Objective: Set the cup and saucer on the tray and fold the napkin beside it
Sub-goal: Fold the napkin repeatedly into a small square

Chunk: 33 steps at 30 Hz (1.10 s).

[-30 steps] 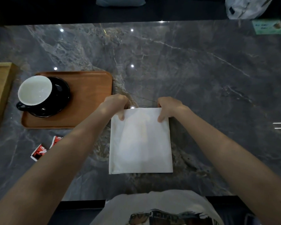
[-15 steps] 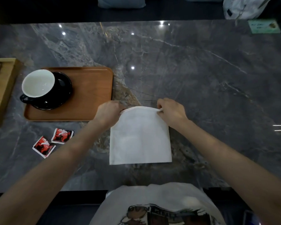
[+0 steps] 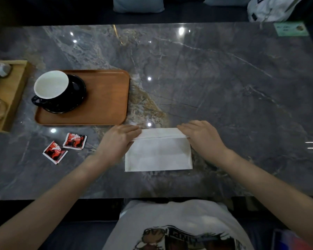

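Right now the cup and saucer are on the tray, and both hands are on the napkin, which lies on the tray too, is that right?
Not quite. The head view shows the napkin lying on the marble table, right of the tray, not on it. The cup and saucer are on the tray, and both hands are on the napkin.

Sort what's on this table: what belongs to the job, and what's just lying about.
Job: cup, saucer, tray, napkin, left hand, right hand.
Lying about: two red packets, wooden box, green card, white bag.

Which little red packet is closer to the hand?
The upper one, nearer the tray. It lies closer to the left hand than the lower-left packet.
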Tool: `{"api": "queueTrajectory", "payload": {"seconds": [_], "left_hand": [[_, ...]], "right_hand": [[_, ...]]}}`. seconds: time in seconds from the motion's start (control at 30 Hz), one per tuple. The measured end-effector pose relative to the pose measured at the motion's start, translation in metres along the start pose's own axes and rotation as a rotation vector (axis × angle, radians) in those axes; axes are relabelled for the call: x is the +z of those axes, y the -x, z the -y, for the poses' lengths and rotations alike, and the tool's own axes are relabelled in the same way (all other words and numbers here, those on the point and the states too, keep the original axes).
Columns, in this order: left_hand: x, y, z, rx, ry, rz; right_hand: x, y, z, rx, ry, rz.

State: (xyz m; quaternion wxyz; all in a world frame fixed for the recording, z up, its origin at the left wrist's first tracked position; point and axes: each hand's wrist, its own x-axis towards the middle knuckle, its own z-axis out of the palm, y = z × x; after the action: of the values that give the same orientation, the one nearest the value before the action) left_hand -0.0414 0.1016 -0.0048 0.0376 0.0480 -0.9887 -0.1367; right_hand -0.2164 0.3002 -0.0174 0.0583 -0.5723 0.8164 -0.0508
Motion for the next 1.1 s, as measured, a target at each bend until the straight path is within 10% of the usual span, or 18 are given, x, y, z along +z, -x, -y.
{"api": "queueTrajectory", "payload": {"seconds": [0.63, 1.1], "left_hand": [[0.056, 0.061, -0.014, 0.083, -0.23, -0.023], [0.067, 0.073, -0.008, 0.081, -0.151, 0.048]], "right_hand": [[0.054, 0.061, 0.026, -0.013, 0.179, -0.059], [0.087, 0.072, 0.025, -0.198, 0.21, -0.427]]}}
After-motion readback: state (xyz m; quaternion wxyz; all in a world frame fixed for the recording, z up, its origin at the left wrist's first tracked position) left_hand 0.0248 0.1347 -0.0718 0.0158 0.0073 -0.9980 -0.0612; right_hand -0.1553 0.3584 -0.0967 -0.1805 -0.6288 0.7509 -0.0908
